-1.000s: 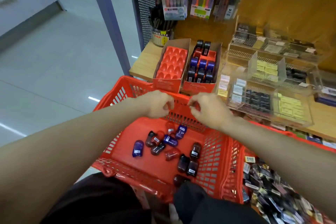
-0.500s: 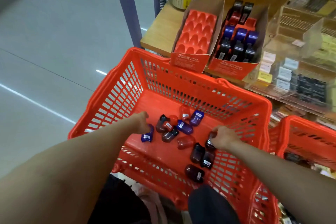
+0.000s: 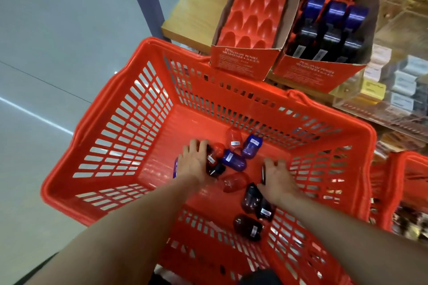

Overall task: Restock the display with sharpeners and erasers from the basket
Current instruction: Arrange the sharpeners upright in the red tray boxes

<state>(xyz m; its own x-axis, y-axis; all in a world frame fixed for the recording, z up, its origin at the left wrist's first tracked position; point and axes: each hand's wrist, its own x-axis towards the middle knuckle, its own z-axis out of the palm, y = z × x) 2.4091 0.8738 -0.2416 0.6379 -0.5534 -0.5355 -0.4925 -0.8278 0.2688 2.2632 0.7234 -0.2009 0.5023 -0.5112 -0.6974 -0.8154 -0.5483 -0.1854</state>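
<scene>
open basket (image 3: 120,146), sharpeners (image 3: 234,162) clustered centrally

Basket (image 3: 120,136) red-orange, slotted grid walls. Sharpeners inside: blue (image 3: 234,161), translucent red (image 3: 235,181), dark purple-black (image 3: 247,227). Tray (image 3: 254,11) red, dimpled rows. Boxes (image 3: 240,62) red fronts, white print. Shelf (image 3: 192,18) light wood grain. Floor (image 3: 58,41) pale grey.

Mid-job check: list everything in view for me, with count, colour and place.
basket: one, red, below the shelf
loose sharpeners: about ten; red, blue, dark; on the basket floor
empty display box: one, red tray, on the shelf
stocked display box: one, holds blue, dark and red sharpeners, right of the empty one
clear organiser: one, small boxed items, far right
second basket: one, red, right edge
left hand: on the sharpeners
right hand: grips a dark sharpener
</scene>
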